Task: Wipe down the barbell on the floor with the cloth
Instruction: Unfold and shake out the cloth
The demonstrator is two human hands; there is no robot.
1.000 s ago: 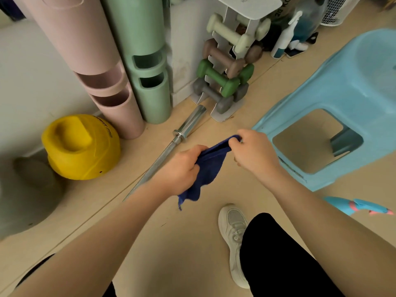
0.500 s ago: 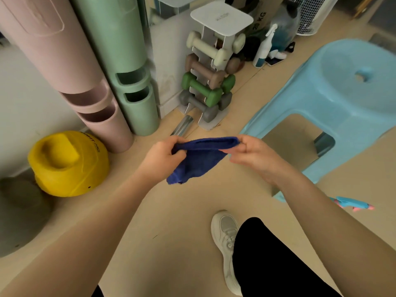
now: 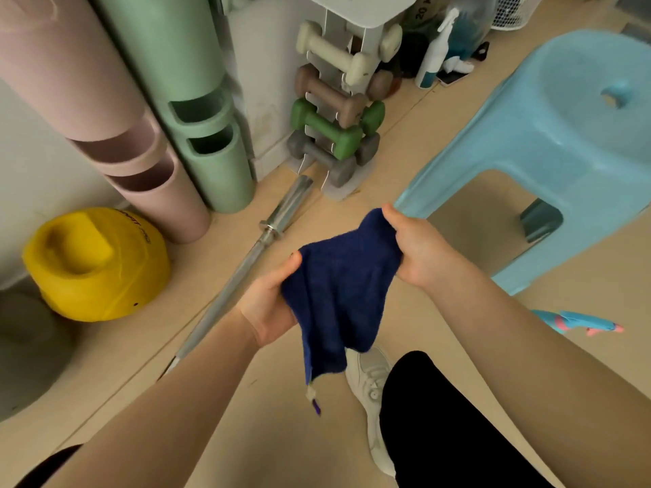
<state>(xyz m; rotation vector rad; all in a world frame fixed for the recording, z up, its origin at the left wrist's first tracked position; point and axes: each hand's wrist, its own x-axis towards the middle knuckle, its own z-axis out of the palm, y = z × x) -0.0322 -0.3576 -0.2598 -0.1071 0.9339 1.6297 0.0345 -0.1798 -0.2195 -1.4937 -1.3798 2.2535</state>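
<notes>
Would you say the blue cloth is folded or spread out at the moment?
Partly spread: the cloth hangs open between the left hand and right hand, one corner dangling.

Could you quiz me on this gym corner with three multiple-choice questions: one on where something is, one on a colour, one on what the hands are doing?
1. Where does the barbell lie?
A. on the stool
B. on the floor
C. in the rack

2. What colour is the cloth?
A. dark blue
B. yellow
C. white

3. What state is the cloth in?
A. draped over the bar
B. lying on the floor
C. held by both hands

Answers: 1 B, it lies flat on the beige floor; 2 A, it is navy; 3 C, the left hand and right hand grip it above the floor.
</notes>
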